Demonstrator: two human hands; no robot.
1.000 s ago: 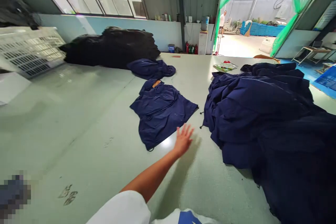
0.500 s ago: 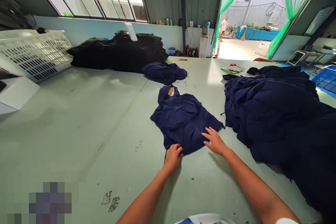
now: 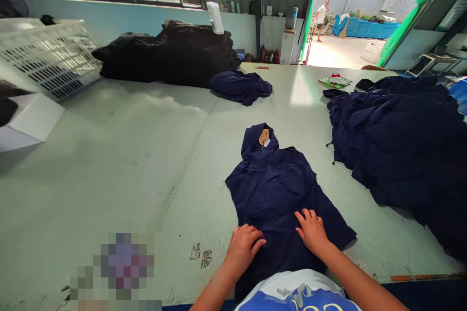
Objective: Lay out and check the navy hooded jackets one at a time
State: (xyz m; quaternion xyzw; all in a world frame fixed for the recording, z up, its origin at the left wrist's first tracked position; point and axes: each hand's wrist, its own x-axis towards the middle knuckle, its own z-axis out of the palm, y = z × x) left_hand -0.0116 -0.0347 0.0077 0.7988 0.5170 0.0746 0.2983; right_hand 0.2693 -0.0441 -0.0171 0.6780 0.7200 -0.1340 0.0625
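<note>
A navy hooded garment [image 3: 279,184] lies flat on the pale green table [image 3: 138,155], hood pointing away from me, with a brown tag [image 3: 263,136] at the neck. Both my hands rest on its near hem. My left hand [image 3: 243,247] has its fingers curled onto the cloth at the lower left. My right hand [image 3: 311,230] lies on the fabric with fingers together, slightly bent. The hem sits close to the table's front edge.
A big heap of navy garments [image 3: 404,141] fills the right side. A crumpled navy piece [image 3: 241,86] and a black pile [image 3: 171,53] lie at the back. A white slatted crate [image 3: 51,58] stands at the left. A person [image 3: 322,14] stands in the far doorway.
The navy garment has slid toward me to the table's front edge and turned straighter. Both hands came back with it; a second ago only one hand reached out beside it.
</note>
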